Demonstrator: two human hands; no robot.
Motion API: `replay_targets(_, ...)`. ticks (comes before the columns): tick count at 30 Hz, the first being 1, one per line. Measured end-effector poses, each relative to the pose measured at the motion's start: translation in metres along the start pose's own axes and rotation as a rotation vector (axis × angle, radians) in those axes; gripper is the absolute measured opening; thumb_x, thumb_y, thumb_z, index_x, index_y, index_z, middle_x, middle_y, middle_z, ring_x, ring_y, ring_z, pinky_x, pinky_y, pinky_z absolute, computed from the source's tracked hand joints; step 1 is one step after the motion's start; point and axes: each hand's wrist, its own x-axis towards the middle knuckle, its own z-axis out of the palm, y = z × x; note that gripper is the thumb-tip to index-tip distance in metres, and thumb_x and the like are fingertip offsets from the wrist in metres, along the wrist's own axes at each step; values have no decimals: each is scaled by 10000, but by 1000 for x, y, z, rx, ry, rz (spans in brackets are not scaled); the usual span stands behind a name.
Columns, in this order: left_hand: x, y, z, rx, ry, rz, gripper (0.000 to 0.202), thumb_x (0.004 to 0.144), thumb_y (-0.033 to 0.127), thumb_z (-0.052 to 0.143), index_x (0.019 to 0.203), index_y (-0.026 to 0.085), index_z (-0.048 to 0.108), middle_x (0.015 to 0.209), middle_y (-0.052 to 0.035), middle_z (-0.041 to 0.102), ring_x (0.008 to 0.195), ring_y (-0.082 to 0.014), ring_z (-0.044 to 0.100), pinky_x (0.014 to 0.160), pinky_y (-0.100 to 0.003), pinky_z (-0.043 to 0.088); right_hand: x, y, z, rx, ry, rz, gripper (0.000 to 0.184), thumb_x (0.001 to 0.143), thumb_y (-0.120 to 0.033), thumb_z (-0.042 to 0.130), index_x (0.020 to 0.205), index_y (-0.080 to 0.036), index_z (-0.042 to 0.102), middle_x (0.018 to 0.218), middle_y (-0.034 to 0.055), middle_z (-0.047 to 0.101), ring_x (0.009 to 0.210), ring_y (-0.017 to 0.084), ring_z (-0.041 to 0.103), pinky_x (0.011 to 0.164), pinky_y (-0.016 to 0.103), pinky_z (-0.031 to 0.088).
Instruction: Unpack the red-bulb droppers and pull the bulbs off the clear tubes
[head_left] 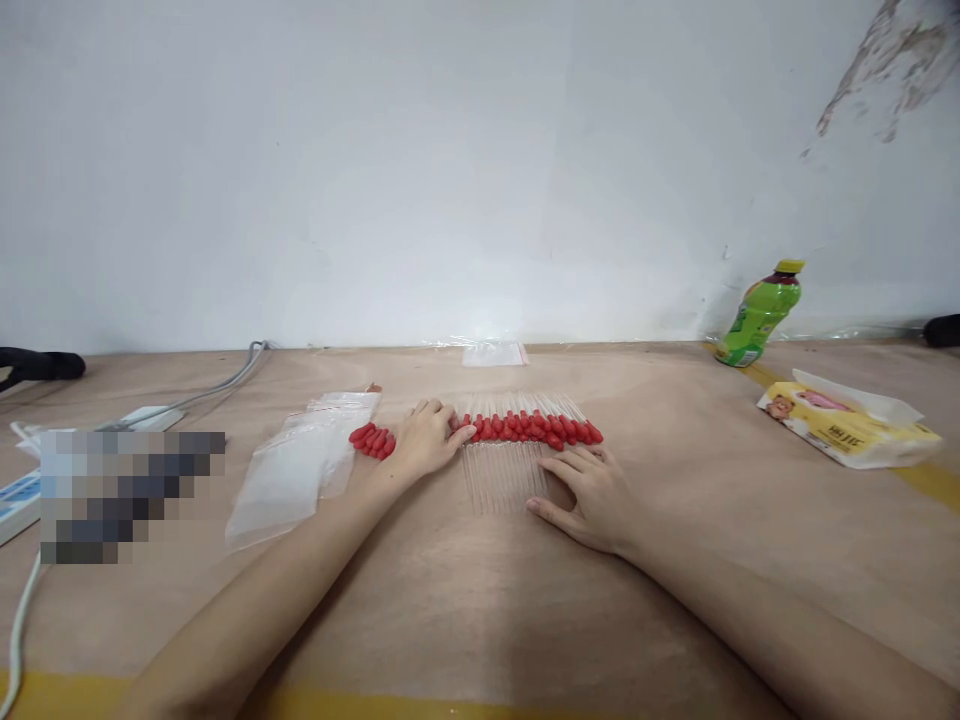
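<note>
A long row of droppers with red bulbs [517, 427] and thin clear tubes [495, 480] lies side by side in the middle of the table, tubes pointing both toward the wall and toward me. My left hand [426, 438] rests at the row's left end, palm down, its thumb against the end bulbs and apart from the fingers. Just left of it is a small bunch of red bulbs [371, 440], partly covered by the hand. Beside the near tubes at the right lies my right hand [589, 492], fingers stretched and thumb spread, with nothing held.
Clear plastic bags [289, 480] lie left of the droppers, and another bag [493, 354] is by the wall. At the left are a power strip [19, 505] with cables and a blurred-out object. A green bottle [761, 315] and a yellow tissue pack [844, 425] are on the right.
</note>
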Motion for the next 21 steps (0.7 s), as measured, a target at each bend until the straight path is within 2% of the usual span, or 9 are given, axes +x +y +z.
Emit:
replay_targets(3,4,2,5,-26,23,-21,307,812,433,469,675,169,539,750,-53,535,780,-203,508,697,-318,378,-1,0,-1,15,28,1,413,751,-518,526,1007,-201,594,1025,72,608,923,215,546,820,386,344)
replay_targets(6,1,3,7,-86,124,-64,283,821,390,459,663,168,534,740,-49,533,781,-193,502,709,-314,377,-1,1,0,25,84,11,397,748,-506,536,988,-198,602,1024,79,595,936,215,552,812,380,370)
replay_targets(9,-12,3,6,-163,239,-114,273,829,372,442,672,168,532,727,-42,526,766,-185,498,708,-313,383,0,5,3,40,177,56,360,767,-447,533,1009,-186,587,1025,96,580,959,228,545,807,383,406)
replay_targets(12,-31,3,4,-238,301,-120,253,830,362,449,686,170,528,723,-29,525,744,-174,491,712,-316,387,1,11,7,82,256,91,326,791,-358,513,1062,-180,548,1069,110,552,1023,234,516,845,395,423)
replay_targets(15,-51,3,1,-331,269,-19,197,835,327,465,735,175,538,763,-27,540,777,-170,488,724,-311,393,3,13,6,111,270,51,419,800,-330,506,1187,-175,466,1177,125,500,1105,237,465,911,409,402)
replay_targets(18,-61,5,-1,-406,180,172,130,833,294,489,804,182,550,816,-35,558,807,-168,492,733,-309,400,4,10,2,83,219,-78,540,803,-364,507,1292,-179,370,1274,133,443,1174,252,408,950,436,369)
replay_targets(21,-61,7,-1,-417,131,310,125,825,296,507,805,184,559,818,-45,566,800,-172,498,739,-323,404,5,6,1,41,154,-198,480,815,-362,500,1264,-209,423,1313,127,415,1197,255,388,942,452,366)
